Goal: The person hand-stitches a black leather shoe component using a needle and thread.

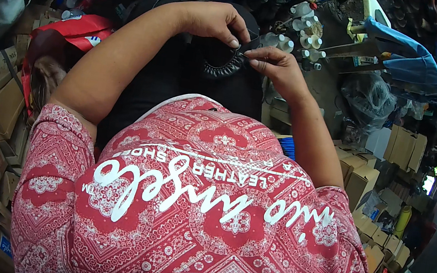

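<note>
A black leather shoe piece (221, 70) with a curved, pleated edge lies over my dark-clothed lap, just beyond the red patterned shirt. At its upper rim, my left hand (213, 22) has its fingers curled, with thumb and forefinger bent around the edge. From the other side my right hand (275, 65) comes in close, its thumb and forefinger pinched together. A thin, pale, needle-like thing (242, 54) sticks out of that pinch toward the pleats. The rest of the black piece blends into the dark cloth, so its outline is hard to make out.
Several clear bottles with white caps (308, 39) stand beyond my right hand. A blue cloth (413, 64) hangs at the far right, above a clear plastic bag (370, 100). To my left sits a red bag (72, 30). Cardboard boxes (362, 182) are stacked on both sides.
</note>
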A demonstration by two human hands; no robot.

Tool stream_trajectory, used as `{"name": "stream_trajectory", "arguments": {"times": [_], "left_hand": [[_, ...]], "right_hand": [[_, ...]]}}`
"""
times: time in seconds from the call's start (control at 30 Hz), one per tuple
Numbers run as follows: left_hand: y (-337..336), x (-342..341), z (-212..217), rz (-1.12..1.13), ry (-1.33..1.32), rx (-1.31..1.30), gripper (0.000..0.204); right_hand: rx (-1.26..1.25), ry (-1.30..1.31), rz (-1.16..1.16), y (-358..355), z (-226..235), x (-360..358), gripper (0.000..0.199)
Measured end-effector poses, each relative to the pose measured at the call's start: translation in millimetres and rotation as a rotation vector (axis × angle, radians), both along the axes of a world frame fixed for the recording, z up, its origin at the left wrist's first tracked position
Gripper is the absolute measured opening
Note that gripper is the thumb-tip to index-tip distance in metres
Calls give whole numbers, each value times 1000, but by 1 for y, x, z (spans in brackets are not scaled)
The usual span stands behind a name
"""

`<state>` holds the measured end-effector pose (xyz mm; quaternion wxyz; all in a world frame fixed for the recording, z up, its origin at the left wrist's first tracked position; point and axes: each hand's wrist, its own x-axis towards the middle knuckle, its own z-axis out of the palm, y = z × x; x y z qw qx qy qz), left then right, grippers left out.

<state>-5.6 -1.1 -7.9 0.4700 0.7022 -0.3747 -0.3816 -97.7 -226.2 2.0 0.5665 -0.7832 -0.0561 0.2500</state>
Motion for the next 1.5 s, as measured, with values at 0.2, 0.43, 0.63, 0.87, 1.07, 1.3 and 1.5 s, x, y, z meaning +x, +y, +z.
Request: {"name": "stream_trajectory", "arguments": {"times": [0.2,0.43,0.63,0.87,1.07,1.3,1.5], "left_hand": [[1,-2,-5,8,12,-46,31],[-2,-1,-3,17,6,-48,31],[-2,-2,5,27,44,34,29],[29,-40,9,380,-419,-127,35],[35,-82,6,577,-364,-57,24],[30,-81,3,640,-361,-148,17],[29,-69,-12,587,-454,-100,22]], "right_hand": [[17,26,-3,-6,3,-3,23],[9,32,18,-7,0,-1,23],[-183,-235,-27,19,10,-4,16],[-367,-475,29,22,26,-17,20],[-518,-660,32,33,29,-35,28],[-394,-424,16,18,23,-26,29],[-246,-215,56,5,15,-8,37]]}}
